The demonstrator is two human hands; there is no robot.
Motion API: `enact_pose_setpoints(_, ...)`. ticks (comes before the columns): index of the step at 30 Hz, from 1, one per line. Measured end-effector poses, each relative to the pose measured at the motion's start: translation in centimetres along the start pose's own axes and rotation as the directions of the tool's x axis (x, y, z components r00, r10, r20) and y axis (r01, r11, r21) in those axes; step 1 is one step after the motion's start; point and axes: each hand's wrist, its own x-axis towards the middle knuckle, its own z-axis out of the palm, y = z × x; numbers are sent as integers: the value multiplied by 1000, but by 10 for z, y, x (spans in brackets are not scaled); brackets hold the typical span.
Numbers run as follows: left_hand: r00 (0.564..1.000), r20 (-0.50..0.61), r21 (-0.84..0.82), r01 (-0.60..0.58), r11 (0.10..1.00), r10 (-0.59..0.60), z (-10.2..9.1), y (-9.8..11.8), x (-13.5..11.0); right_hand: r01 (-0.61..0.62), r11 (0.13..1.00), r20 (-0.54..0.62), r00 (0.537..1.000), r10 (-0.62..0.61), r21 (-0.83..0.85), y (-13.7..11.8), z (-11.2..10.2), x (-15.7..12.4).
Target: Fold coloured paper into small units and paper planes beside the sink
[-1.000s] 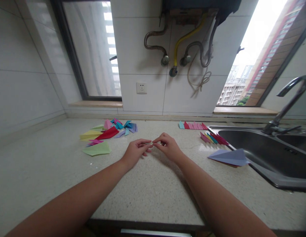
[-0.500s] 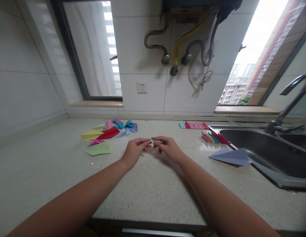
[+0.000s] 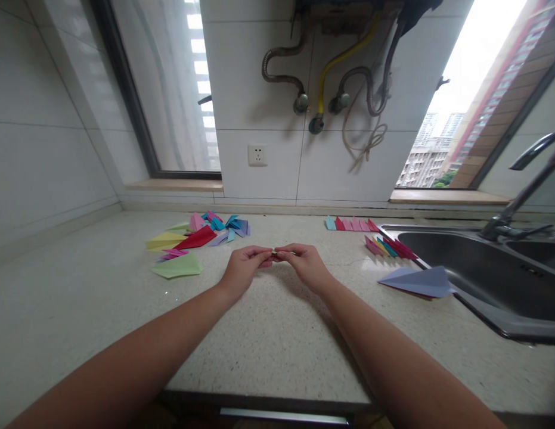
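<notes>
Between my fingertips, just above the countertop (image 3: 277, 339), is a small piece of light green folded paper (image 3: 274, 252), mostly covered by the fingers. My left hand (image 3: 247, 268) pinches its left side with thumb and fingers. From the other side, my right hand (image 3: 304, 265) pinches it too, and the two hands' fingertips nearly meet. How the paper is folded cannot be made out.
Colourful folded papers lie to the left, among them a red one (image 3: 195, 238) and a green one (image 3: 177, 266). At right are a row of small pink folded papers (image 3: 352, 224), a multicoloured row (image 3: 388, 248), a lavender paper plane (image 3: 415, 281) and a steel sink (image 3: 465, 268).
My fingertips have come closer together and now cover most of the green paper, which showed more of its length before. The view has tilted slightly.
</notes>
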Motion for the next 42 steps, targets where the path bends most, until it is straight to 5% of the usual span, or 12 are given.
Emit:
enact_pose_setpoints(8, 998, 59, -50, 10, 999, -7, -3, -1, 1, 45, 999, -11, 999, -45, -20, -2, -2, -2)
enact_pose_setpoints(17, 990, 138, -46, 50, 998, -43, -12, 1, 5, 12, 997, 104, 994, -20, 70, -2, -8, -1)
enact_pose_setpoints(28, 991, 132, -1, -11, 1000, 11, -13, 3, 3, 13, 999, 145, 989, -17, 32, -4, -11, -1)
enact_pose_setpoints(38, 996, 46, 91, -84, 992, 80, -9, -8, 4, 33, 996, -19, 999, -32, 77, 6, -3, 1)
enact_pose_setpoints(42, 994, 100, 77, -42, 996, 34, -9, -10, 4, 70, 995, -10, 998, -70, 70, 12, -3, 1)
